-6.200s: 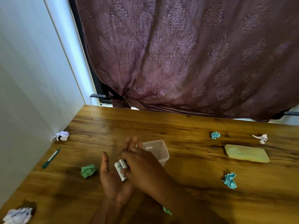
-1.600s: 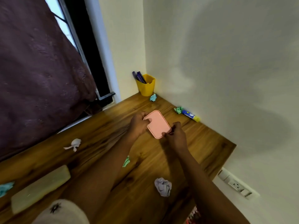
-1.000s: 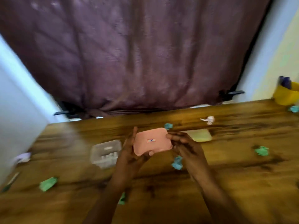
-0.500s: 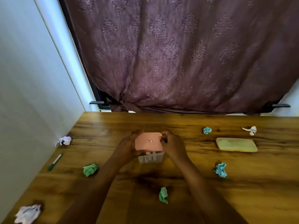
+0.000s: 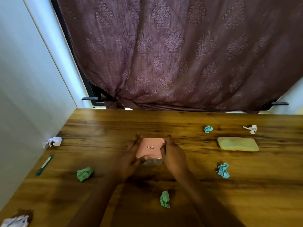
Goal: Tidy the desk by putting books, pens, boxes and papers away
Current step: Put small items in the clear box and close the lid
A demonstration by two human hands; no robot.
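Observation:
A pink lid (image 5: 150,147) with a small sticker lies on top of a small clear plastic box (image 5: 153,162) in the middle of the wooden desk (image 5: 213,194). My left hand (image 5: 131,158) grips the lid's left edge, thumb on its near corner. My right hand (image 5: 173,155) holds the lid's right edge. The box's contents are hidden under the lid. A green pen (image 5: 45,164) lies near the left wall. Crumpled papers dot the desk: green ones (image 5: 84,173) (image 5: 164,199), teal ones (image 5: 223,170) (image 5: 208,129), white ones (image 5: 250,128) (image 5: 54,141).
A flat pale yellow case (image 5: 237,143) lies at the right. Another crumpled white paper (image 5: 15,221) sits at the near left corner. A purple curtain (image 5: 180,54) hangs behind the desk, and a wall borders its left side.
I fetched the pink lid from the desk's right corner and brought it left over the clear box. Since half a second ago the lid has settled lower onto the box.

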